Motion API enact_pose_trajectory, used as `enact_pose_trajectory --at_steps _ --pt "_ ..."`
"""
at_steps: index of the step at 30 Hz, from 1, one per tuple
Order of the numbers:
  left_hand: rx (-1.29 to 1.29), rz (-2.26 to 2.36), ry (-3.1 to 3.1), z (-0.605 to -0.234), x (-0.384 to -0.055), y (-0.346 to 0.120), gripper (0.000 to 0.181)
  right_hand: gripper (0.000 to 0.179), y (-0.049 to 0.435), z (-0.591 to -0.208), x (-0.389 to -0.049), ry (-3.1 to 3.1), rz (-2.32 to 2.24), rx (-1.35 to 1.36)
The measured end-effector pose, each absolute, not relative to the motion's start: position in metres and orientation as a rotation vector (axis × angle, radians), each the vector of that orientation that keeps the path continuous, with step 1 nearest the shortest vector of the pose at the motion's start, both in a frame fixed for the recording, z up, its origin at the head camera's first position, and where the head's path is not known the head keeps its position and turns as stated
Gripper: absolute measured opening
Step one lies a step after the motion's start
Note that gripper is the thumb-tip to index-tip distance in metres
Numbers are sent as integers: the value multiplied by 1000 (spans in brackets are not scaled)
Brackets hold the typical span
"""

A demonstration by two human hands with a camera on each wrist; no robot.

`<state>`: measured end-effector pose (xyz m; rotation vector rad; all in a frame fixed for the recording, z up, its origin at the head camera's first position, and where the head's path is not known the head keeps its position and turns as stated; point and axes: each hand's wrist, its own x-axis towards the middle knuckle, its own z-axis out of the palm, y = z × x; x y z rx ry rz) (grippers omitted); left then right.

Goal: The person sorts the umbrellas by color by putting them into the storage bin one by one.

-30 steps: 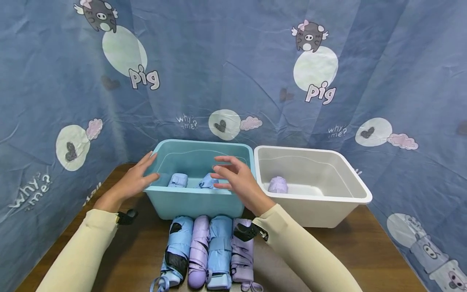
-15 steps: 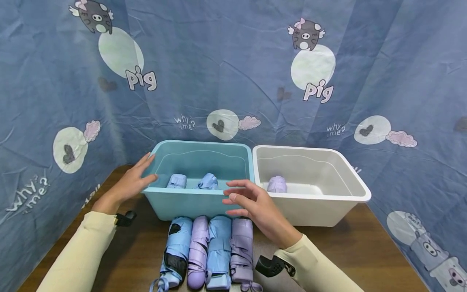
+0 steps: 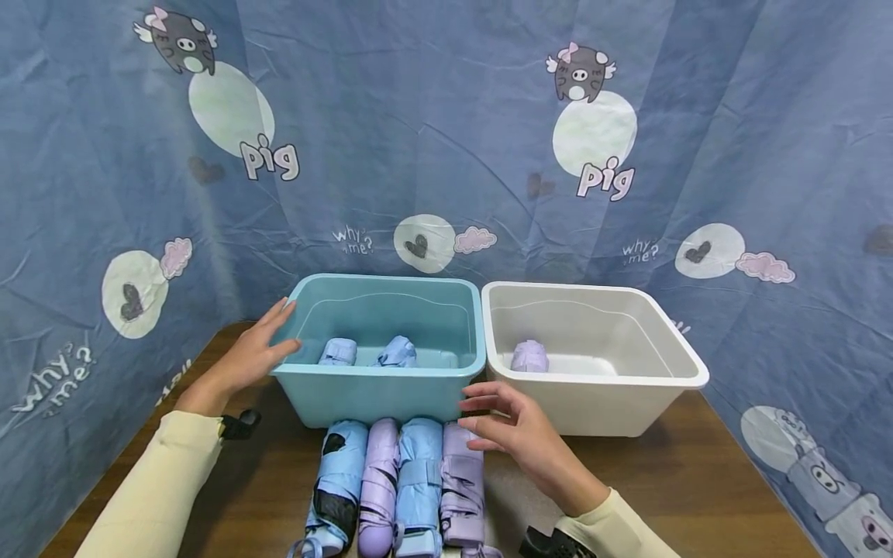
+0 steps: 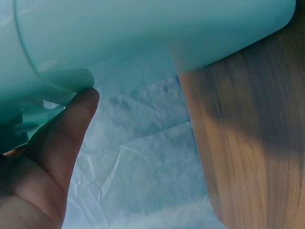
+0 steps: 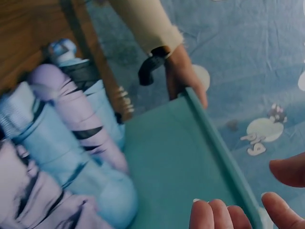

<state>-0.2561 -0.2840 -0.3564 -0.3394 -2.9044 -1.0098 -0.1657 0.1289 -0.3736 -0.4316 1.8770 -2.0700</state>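
Observation:
My left hand (image 3: 247, 360) rests at the left rim of a teal bin (image 3: 370, 395), its fingers fairly straight. The left wrist view has one digit of it (image 4: 71, 129) touching the bin's edge. Two folded blue umbrellas, one at left (image 3: 339, 351) and one at right (image 3: 398, 352), lie inside. My right hand (image 3: 526, 442) hovers with loosely bent fingers and holds nothing, near the far end of a folded purple umbrella (image 3: 462, 496). Left of that umbrella lie a blue one (image 3: 420, 496), a slimmer purple one (image 3: 380, 488) and another blue one (image 3: 342, 473), side by side.
A white bin (image 3: 600, 403) stands right beside the teal one, with a folded purple umbrella (image 3: 530, 356) in it. Both bins are on a wooden table (image 3: 670, 480). A blue printed curtain (image 3: 446, 139) hangs behind and around the table.
My right hand has drawn back from over the teal bin, down and to the right, to near the purple umbrella's far end. The left hand has stayed at the bin's rim.

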Motion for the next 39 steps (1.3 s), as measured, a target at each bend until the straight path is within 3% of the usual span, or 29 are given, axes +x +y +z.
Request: enact_pose_trajectory --at_steps 25,39 --pt "-320 -1030 -2941 -361 -253 -283 77 42 146 -432 -167 2036 -1916 -282" --pt "-334 -1057 -2930 -353 -258 -285 76 68 133 -451 -165 2184 -1763 -224"
